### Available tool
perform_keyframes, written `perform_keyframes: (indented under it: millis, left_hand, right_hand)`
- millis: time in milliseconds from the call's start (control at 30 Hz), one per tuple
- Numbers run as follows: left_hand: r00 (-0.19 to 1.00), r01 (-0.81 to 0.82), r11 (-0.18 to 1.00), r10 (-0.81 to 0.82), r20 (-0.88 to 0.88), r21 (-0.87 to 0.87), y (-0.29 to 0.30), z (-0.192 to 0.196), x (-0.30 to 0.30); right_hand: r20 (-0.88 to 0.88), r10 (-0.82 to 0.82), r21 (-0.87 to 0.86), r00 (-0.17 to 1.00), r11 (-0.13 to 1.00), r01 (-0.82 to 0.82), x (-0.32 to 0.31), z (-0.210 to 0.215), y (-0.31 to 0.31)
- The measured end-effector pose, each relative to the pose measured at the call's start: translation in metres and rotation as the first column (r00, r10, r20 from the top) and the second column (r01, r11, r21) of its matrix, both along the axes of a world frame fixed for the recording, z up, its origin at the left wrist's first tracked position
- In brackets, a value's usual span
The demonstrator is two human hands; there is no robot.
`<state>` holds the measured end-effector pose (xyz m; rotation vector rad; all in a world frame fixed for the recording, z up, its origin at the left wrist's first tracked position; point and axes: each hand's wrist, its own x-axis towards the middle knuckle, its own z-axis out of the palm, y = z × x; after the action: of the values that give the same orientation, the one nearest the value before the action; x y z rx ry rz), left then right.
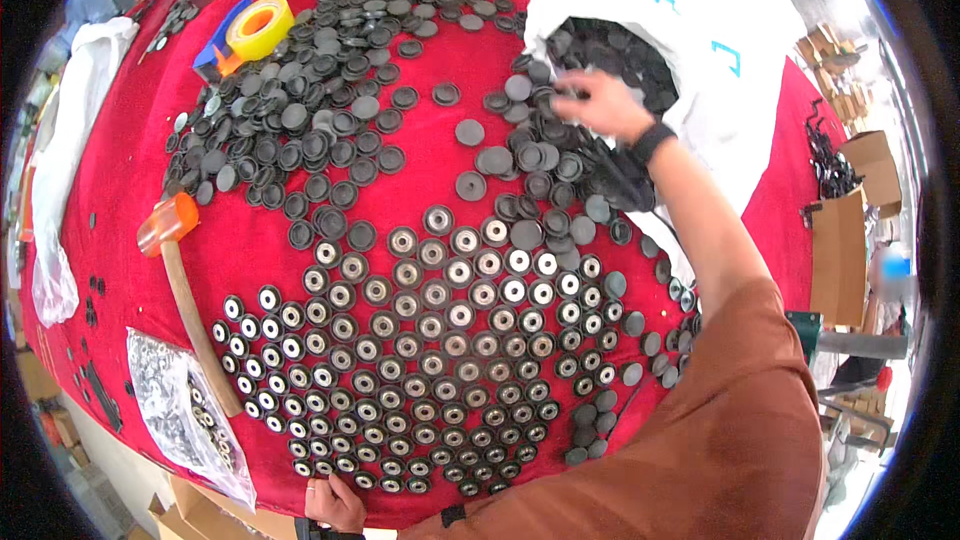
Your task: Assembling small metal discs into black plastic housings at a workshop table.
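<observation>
The right hand (pixel 603 103) reaches into the mouth of the white bag (pixel 700 30), fingers curled loosely around black discs (pixel 610 55). The left hand (pixel 335 503) rests on the table edge (pixel 120 190), fingers together, just below the rows of discs.

Bright, even daylight across the whole view, strongest at upper right, where the white plastic sack (pixel 700 30) nearly blows out. Soft, short shadows only, under the reaching right hand (pixel 600 105) and beside the orange-headed wooden mallet (pixel 185 285). Small glints on the metal centres of the black round discs (pixel 440 340) and on the clear plastic bag of metal rings (pixel 185 410). Strong fisheye bending of the red cloth-covered table (pixel 420 170) toward a black circular rim. Softened, smeared detail at the edges; slight motion blur on the right hand's fingers.
</observation>
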<state>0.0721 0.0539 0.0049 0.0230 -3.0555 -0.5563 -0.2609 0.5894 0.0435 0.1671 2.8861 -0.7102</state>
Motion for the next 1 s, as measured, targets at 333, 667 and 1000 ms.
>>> perform_keyframes:
  millis: [333, 667, 1000]
  left_hand:
    - [1.000, 0.011, 0.999, -0.012, -0.010, -0.036, -0.003, 0.003, -0.001]
    - [0.997, -0.003, 1.000, 0.001, -0.073, -0.019, 0.000, 0.003, -0.003]
    - [0.996, -0.013, 1.000, 0.014, -0.093, 0.015, -0.004, -0.003, 0.002]
  right_hand:
    - [-0.161, 0.395, 0.129, 0.904, 0.917, -0.378, 0.038, 0.075, -0.105]
    - [-0.156, 0.716, 0.111, 0.681, 0.697, -0.708, -0.010, -0.004, -0.258]
    - [-0.158, 0.251, -0.055, 0.955, 0.963, -0.262, 0.029, 0.046, -0.138]
